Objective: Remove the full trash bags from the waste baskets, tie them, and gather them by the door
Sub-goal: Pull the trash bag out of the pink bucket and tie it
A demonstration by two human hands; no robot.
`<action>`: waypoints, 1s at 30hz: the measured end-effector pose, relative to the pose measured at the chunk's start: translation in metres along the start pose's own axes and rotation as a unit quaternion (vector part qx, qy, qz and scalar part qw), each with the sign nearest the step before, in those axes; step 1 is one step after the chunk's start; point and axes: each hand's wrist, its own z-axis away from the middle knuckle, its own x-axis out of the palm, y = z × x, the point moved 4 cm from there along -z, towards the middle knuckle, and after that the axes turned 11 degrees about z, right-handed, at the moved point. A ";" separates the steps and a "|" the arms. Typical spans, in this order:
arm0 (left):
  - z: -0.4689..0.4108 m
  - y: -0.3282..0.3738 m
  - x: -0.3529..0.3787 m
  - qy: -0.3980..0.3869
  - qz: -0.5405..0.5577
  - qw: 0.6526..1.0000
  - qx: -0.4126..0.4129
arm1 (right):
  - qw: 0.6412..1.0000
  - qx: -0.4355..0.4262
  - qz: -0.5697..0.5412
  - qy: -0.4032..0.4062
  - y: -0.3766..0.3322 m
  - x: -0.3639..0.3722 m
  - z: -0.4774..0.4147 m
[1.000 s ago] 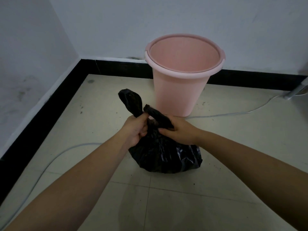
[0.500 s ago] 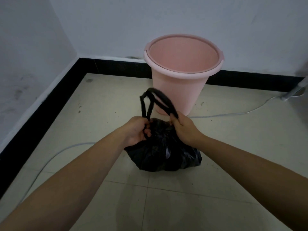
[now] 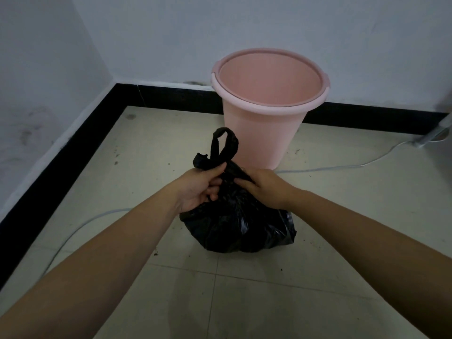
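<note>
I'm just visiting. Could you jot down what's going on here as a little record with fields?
bag: black, full, on the floor in front of the bin
bin: pink, upright, no liner inside, by the wall
left grip: holds the bag's twisted ends, a loop sticking up
right grip: fingers curled on the bag's neck
knot: cannot tell if finished
cable: pale, on the floor

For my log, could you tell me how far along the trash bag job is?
Done: the black trash bag is out of the pink waste basket, on the floor. In hand: the left hand and right hand grip its neck, loop sticking up, knot unfinished. Left: tighten the knot, carry it to the door.
</note>
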 end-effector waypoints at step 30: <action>0.011 0.010 0.016 -0.105 0.026 0.994 0.004 | 0.716 0.193 -0.636 0.213 -0.030 -0.074 -0.014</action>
